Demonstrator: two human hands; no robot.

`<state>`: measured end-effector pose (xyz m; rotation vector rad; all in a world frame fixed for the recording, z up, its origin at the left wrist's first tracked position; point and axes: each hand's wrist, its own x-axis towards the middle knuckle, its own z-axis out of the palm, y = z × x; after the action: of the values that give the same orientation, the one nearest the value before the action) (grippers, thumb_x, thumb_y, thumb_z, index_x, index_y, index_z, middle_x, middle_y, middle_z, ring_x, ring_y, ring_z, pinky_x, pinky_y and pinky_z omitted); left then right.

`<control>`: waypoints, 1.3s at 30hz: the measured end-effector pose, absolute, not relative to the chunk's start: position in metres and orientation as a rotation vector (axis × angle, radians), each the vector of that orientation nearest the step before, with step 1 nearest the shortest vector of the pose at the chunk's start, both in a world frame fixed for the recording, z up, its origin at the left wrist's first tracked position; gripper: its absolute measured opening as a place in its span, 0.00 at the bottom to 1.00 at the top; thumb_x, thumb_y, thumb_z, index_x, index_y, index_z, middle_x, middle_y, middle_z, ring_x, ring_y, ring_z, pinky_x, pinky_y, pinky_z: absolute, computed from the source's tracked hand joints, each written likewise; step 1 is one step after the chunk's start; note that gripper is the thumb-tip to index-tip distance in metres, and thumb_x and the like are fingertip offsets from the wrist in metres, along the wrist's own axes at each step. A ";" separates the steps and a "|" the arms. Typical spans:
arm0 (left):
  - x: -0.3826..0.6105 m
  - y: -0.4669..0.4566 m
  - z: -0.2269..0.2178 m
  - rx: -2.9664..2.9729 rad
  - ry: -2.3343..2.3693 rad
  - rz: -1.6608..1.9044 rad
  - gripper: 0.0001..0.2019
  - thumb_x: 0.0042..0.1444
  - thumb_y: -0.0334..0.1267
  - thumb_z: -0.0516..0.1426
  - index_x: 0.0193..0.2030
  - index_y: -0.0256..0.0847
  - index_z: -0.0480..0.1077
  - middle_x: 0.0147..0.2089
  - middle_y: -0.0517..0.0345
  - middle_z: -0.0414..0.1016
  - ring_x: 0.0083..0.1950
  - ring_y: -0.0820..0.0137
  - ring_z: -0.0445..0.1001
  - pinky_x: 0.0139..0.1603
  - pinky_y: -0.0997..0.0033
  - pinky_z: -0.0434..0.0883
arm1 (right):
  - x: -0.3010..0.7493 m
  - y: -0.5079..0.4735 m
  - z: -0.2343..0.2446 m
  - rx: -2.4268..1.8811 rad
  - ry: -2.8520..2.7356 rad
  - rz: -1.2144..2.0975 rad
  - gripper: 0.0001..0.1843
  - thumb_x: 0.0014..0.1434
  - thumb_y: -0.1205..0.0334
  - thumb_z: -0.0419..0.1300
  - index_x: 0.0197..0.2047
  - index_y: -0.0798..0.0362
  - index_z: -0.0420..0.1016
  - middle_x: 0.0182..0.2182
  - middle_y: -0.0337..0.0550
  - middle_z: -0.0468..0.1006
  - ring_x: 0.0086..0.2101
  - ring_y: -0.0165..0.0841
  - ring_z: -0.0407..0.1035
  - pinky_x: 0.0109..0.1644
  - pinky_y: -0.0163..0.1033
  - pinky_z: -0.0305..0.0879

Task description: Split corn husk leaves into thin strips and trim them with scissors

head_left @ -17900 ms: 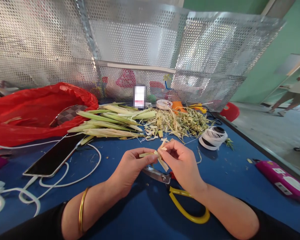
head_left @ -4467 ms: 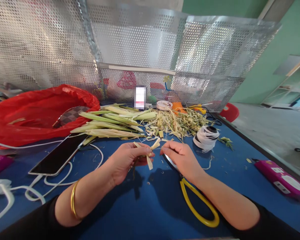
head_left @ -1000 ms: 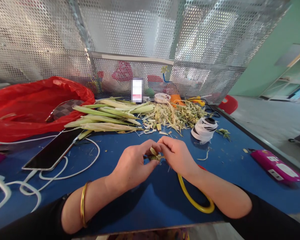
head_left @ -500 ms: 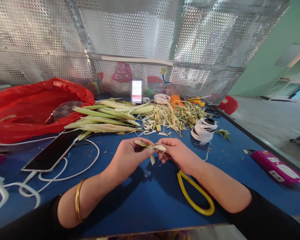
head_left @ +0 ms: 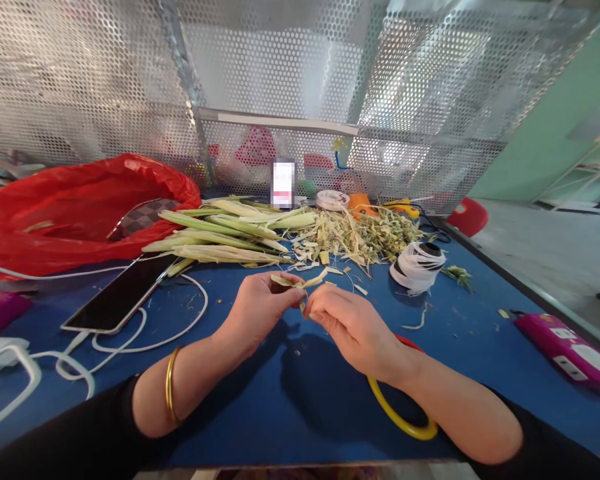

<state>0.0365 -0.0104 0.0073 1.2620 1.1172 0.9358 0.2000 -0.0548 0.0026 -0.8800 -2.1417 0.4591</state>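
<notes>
Left hand [head_left: 263, 307] at mid-table, thumb and fingers pinched together on a small knot of pale corn-husk strips [head_left: 314, 280]; strip ends project past the fingertips to the left and to the right, and a short end hangs down on the near side. Right hand [head_left: 353, 327] just beside it on the right: fingers curled in, fingertips drawn together at the hanging end; whether they grip the husk or a fine thread cannot be told. Both hands are raised over the blue table [head_left: 260, 427]. Under the right wrist, a yellow handle loop [head_left: 405, 430] shows, with a bit of red on its far side. Beyond the hands lie long husk leaves [head_left: 230, 235], left, and a heap of shredded trimmings [head_left: 353, 233], right. White-thread spool [head_left: 416, 270] stands to the right, tilted, near the heap. Phone [head_left: 125, 297] with a white cable lies flat at left.
</notes>
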 end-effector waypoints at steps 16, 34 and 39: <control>0.034 -0.018 0.002 1.935 1.208 0.795 0.05 0.46 0.37 0.58 0.29 0.40 0.73 0.23 0.63 0.73 0.26 0.73 0.68 0.26 0.77 0.60 | 0.202 -0.053 0.009 -0.913 -1.928 0.584 0.08 0.62 0.67 0.56 0.32 0.52 0.73 0.34 0.43 0.70 0.37 0.31 0.67 0.44 0.39 0.64; 0.035 -0.027 0.012 2.033 0.987 0.842 0.08 0.49 0.34 0.60 0.38 0.44 0.75 0.34 0.64 0.80 0.34 0.71 0.76 0.36 0.77 0.68 | 0.210 -0.035 -0.002 -1.094 -0.899 1.627 0.12 0.42 0.57 0.69 0.26 0.57 0.77 0.20 0.37 0.72 0.22 0.27 0.63 0.28 0.34 0.58; 0.034 -0.023 0.011 1.861 1.113 0.929 0.09 0.51 0.41 0.60 0.36 0.41 0.78 0.32 0.60 0.80 0.32 0.69 0.76 0.33 0.75 0.69 | 0.210 -0.033 -0.008 -1.192 -1.114 1.468 0.07 0.45 0.61 0.66 0.26 0.56 0.76 0.22 0.37 0.72 0.24 0.26 0.63 0.32 0.34 0.58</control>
<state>0.0336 -0.0227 0.0111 1.8610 1.1128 0.9294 0.2101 -0.0334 -0.0079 -1.1920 -1.1137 1.4683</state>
